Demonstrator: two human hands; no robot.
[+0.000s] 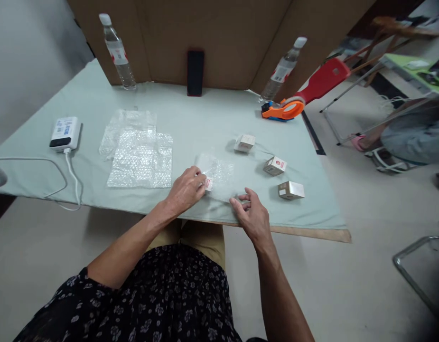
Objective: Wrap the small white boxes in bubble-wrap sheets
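Observation:
My left hand (188, 187) is closed on a small white box (208, 184) with red print; my fingers cover much of it. Under the box lies a clear piece of bubble wrap (221, 169). My right hand (253, 213) is at the right end of that wrap, fingers curved and apart, thumb close to the wrap's edge. Whether the thumb touches it, I cannot tell. To the right stand a small box partly in clear wrap (247, 142), a white box with a red mark (275, 166) and a brown-sided box (291, 190).
More bubble wrap sheets (143, 159) lie on the left. An orange tape dispenser (283, 109), two water bottles (118, 57) and a dark phone (195, 73) are at the back, before a cardboard screen (222, 38). A white power bank (65, 133) with a cable sits far left.

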